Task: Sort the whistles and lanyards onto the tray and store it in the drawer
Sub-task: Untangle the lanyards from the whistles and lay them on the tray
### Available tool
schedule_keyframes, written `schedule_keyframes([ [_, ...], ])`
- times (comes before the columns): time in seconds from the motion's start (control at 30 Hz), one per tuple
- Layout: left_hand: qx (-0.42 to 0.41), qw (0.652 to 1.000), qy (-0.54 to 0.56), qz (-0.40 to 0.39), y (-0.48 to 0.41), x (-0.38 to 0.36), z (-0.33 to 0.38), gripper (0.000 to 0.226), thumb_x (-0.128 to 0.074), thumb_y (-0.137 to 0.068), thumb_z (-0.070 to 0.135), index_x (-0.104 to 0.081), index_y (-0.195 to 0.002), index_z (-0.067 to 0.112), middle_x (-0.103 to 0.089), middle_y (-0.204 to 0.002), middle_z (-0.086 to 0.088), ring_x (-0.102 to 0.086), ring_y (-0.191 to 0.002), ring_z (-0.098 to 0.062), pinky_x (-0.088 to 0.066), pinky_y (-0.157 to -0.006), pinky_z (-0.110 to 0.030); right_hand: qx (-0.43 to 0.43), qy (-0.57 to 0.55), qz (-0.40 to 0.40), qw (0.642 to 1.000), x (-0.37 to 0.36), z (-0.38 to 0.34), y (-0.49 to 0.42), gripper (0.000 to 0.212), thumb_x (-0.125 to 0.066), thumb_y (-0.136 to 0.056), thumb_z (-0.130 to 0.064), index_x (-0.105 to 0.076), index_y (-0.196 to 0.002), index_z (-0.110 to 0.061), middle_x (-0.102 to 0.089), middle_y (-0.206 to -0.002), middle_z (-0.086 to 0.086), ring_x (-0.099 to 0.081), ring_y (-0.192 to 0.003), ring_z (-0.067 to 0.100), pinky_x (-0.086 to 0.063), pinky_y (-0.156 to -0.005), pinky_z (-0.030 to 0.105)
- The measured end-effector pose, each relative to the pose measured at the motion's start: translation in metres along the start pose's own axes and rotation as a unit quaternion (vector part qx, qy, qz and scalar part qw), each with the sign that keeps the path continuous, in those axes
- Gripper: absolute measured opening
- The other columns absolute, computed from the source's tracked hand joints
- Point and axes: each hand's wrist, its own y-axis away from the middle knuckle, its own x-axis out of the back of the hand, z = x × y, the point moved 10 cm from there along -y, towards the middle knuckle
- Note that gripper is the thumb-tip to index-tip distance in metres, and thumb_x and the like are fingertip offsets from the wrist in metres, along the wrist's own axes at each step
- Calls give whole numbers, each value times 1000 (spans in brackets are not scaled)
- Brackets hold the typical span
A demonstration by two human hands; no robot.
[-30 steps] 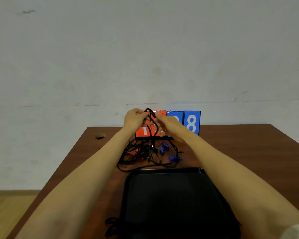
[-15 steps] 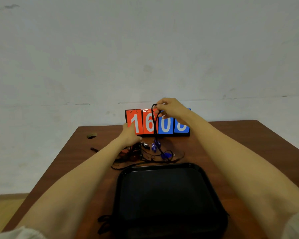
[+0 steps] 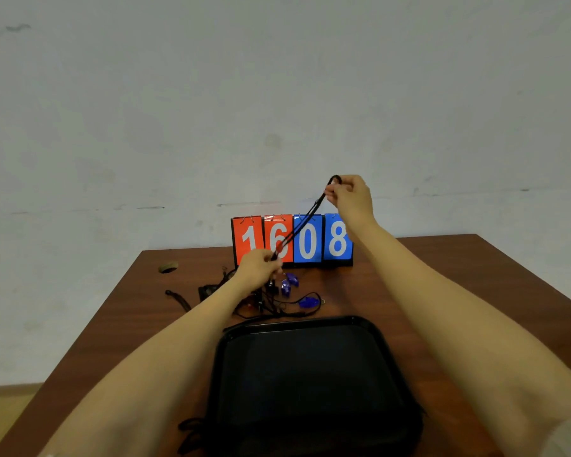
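A black lanyard (image 3: 302,222) is stretched taut in the air. My right hand (image 3: 348,194) pinches its upper loop, raised in front of the scoreboard. My left hand (image 3: 259,267) pinches its lower end just above the pile. Below lies a tangle of black lanyards (image 3: 267,308) with several blue whistles (image 3: 289,283) on the brown table (image 3: 442,275). One blue whistle (image 3: 309,302) lies at the right of the pile. A black tray (image 3: 310,331) sits near me with nothing visible on it.
A flip scoreboard (image 3: 292,239) reading 1608 stands at the table's back edge. A cable hole (image 3: 168,267) is at the back left. A loose black strap (image 3: 178,300) lies left of the pile, and another strap (image 3: 188,430) pokes out beside the tray's near left corner.
My hands, together at the lanyard a second ago, have parted: the right rose up and to the right with the loop, the left dropped toward the pile, and the lanyard is now stretched between them.
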Motion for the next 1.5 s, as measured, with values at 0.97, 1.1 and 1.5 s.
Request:
schedule_keyframes([
  [0.97,35,988,101,115,33,55,5,56,-47,-95,7,-32,-145,25,-62,-106,-19,-49,-53,-11,-40,-38,-14,36,393,-303,868,-35,52,74,31,-35,-103,-22,-61,-112,-9,-49,-77,-7,-40,-63,2,-34,-63,18],
  [1.1,10,998,60,36,42,42,17,42,-40,-96,6,-53,-133,22,-60,-81,-8,-51,-53,-12,-42,-43,-13,-36,322,-283,903,-27,54,64,21,-41,-100,-22,-59,-101,-12,-38,-63,-2,-34,-53,10,-33,-52,21],
  [1.5,124,974,-182,-55,65,10,-17,27,-53,-94,23,-57,-115,6,-50,-120,-8,-55,-93,-19,-47,-85,-27,-30,322,-342,882,-24,50,93,16,-42,-100,-14,-56,-105,-15,-59,-83,-2,-54,-78,11,-46,-70,17],
])
